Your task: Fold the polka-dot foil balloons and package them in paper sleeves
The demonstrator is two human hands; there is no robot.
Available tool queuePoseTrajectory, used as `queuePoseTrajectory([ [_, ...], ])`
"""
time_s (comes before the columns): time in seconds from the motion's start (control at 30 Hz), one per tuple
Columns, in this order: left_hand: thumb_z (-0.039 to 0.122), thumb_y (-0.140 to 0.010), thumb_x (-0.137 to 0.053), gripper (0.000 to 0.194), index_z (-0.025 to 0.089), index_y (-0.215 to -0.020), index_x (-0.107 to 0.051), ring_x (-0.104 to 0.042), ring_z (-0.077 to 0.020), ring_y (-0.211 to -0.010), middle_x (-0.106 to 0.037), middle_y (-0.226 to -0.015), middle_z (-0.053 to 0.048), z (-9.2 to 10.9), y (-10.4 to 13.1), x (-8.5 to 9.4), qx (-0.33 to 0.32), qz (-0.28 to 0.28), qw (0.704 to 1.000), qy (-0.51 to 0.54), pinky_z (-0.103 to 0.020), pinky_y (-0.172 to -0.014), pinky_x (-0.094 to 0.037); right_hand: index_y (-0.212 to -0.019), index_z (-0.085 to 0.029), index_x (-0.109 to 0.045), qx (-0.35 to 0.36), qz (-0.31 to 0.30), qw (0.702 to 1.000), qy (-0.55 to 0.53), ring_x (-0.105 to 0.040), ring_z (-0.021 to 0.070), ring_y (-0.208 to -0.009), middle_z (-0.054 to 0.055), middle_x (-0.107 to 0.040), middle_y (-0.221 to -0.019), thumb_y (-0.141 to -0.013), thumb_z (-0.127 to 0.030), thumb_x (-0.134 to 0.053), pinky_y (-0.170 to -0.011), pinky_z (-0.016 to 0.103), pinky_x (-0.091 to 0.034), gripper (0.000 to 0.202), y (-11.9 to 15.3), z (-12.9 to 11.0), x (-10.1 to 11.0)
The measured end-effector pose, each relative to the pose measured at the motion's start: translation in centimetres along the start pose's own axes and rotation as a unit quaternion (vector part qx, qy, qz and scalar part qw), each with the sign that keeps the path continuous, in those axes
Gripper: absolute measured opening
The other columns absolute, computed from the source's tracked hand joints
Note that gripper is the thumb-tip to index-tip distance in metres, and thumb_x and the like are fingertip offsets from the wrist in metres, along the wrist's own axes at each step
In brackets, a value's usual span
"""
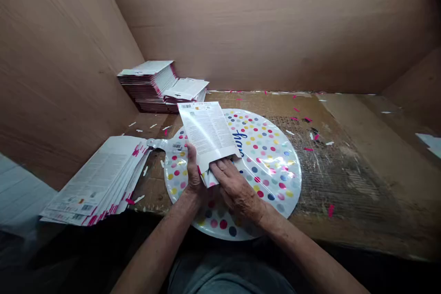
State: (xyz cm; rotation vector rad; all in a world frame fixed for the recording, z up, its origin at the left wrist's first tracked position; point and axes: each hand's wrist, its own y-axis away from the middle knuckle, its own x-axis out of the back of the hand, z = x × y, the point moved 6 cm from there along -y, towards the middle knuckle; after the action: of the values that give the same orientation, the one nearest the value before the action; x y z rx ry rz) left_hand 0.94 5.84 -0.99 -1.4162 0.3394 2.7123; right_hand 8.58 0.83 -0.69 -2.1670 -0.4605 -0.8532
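My left hand [194,170] grips a white printed cardboard sleeve [210,133] by its near left edge, thumb on top. The sleeve is tilted, with its near end toward me. At that end, the fingers of my right hand [237,188] are bent and pressed together, their tips hidden at the opening. Between the hands shows a small folded white piece [209,178], which I cannot fully make out. Beneath both hands lies a flat round foil balloon [275,161] with coloured dots and blue lettering, its neck pointing left.
Printed sleeves lie fanned in a pile [96,174] at the left table edge. A taller stack of sleeves [148,85] stands at the back left, beside a lower one [186,88]. Wooden panels [268,27] enclose the back and sides. Pink and white paper scraps [308,149] dot the table.
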Motion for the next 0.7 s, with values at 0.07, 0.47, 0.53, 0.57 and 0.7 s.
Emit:
queuePoseTrajectory([
  [0.07, 0.074, -0.090, -0.034, 0.077, 0.015, -0.133, -0.059, -0.055, -0.0283, -0.130, -0.068, -0.126, -0.010, 0.8, -0.5, 0.4, -0.031, 0.016, 0.999, 0.000, -0.037, -0.109, -0.045, -0.149, -0.008, -0.033, 0.010, -0.003, 1.000, -0.007, -0.031, 0.0296, -0.143, 0.021, -0.042, -0.147, -0.082, -0.003, -0.038, -0.117, 0.053, -0.031, 0.068, -0.3, 0.1, -0.1],
  [0.47, 0.061, -0.089, -0.053, 0.066, 0.012, -0.132, -0.060, -0.061, -0.0312, -0.122, -0.069, -0.124, -0.014, -0.1, -0.7, 0.8, -0.004, 0.012, 1.000, 0.010, -0.043, -0.110, -0.044, -0.132, -0.017, -0.054, -0.082, -0.054, 0.993, -0.068, -0.051, 0.0209, -0.125, 0.010, -0.058, -0.131, -0.088, -0.008, -0.037, -0.108, 0.038, -0.043, 0.047, -1.3, 1.1, 2.3],
  [0.53, 0.061, -0.089, -0.054, 0.066, 0.012, -0.133, -0.059, -0.061, -0.0313, -0.122, -0.068, -0.125, -0.014, -0.1, -0.8, 1.2, 0.013, 0.022, 1.000, 0.006, -0.043, -0.110, -0.044, -0.123, -0.015, -0.059, -0.078, -0.098, 0.991, -0.053, -0.054, 0.0199, -0.118, 0.010, -0.061, -0.126, -0.090, -0.008, -0.039, -0.103, 0.035, -0.047, 0.039, -1.3, 1.4, 1.7],
  [0.57, 0.061, -0.089, -0.054, 0.067, 0.012, -0.133, -0.059, -0.061, -0.0314, -0.122, -0.068, -0.125, -0.014, -0.1, -0.8, 1.4, 0.021, 0.028, 0.999, 0.004, -0.043, -0.110, -0.044, -0.116, -0.015, -0.063, -0.059, -0.123, 0.990, -0.035, -0.056, 0.0195, -0.114, 0.010, -0.064, -0.122, -0.091, -0.009, -0.040, -0.100, 0.034, -0.049, 0.034, -1.3, 1.3, 1.3],
  [0.7, 0.060, -0.089, -0.054, 0.066, 0.014, -0.138, -0.055, -0.061, -0.0312, -0.121, -0.069, -0.125, -0.012, -0.8, -0.1, 1.5, 0.035, 0.048, 0.998, 0.006, -0.044, -0.110, -0.043, -0.087, -0.015, -0.070, 0.008, -0.079, 0.985, 0.155, -0.061, 0.0158, -0.085, 0.006, -0.070, -0.093, -0.098, -0.016, -0.037, -0.084, 0.030, -0.055, 0.035, -2.0, 1.2, 0.1],
])
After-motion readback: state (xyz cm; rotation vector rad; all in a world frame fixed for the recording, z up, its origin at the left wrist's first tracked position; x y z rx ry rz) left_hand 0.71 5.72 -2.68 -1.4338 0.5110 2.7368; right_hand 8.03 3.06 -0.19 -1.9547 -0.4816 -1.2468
